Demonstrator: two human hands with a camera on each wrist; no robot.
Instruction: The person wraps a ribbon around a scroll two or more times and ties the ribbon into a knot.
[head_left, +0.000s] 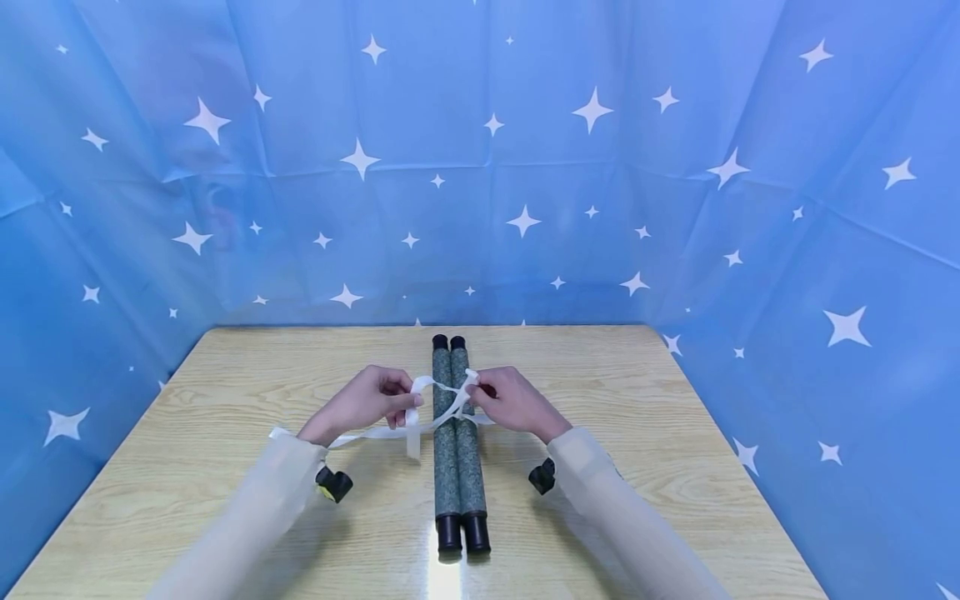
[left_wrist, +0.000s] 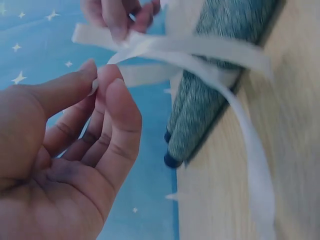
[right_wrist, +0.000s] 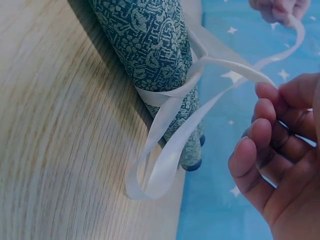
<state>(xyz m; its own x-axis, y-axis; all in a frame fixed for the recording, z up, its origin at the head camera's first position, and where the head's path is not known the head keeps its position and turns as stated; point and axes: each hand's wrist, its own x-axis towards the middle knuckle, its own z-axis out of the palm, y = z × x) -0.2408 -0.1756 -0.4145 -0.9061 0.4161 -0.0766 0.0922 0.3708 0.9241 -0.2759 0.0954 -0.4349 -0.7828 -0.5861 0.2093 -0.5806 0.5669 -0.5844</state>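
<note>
Two rolled scrolls with green patterned covers lie side by side, the left scroll point(head_left: 446, 475) against the right scroll point(head_left: 469, 475), both with dark end knobs. A white ribbon point(right_wrist: 167, 165) passes around them and crosses on top, with a loop hanging beside the rolls in the right wrist view. To the left, my left hand point(head_left: 378, 398) pinches one part of the ribbon between thumb and fingertips. Over the right scroll, my right hand point(head_left: 517, 402) pinches another part between thumb and index finger, its other fingers loosely bent. One loose tail trails left under my left wrist.
The scrolls lie lengthwise on a light wooden table point(head_left: 615, 375). Behind and at both sides hangs a blue curtain point(head_left: 450, 208) with white stars. A small black camera point(head_left: 334, 483) sits at the left wrist, another black camera point(head_left: 542, 477) at the right.
</note>
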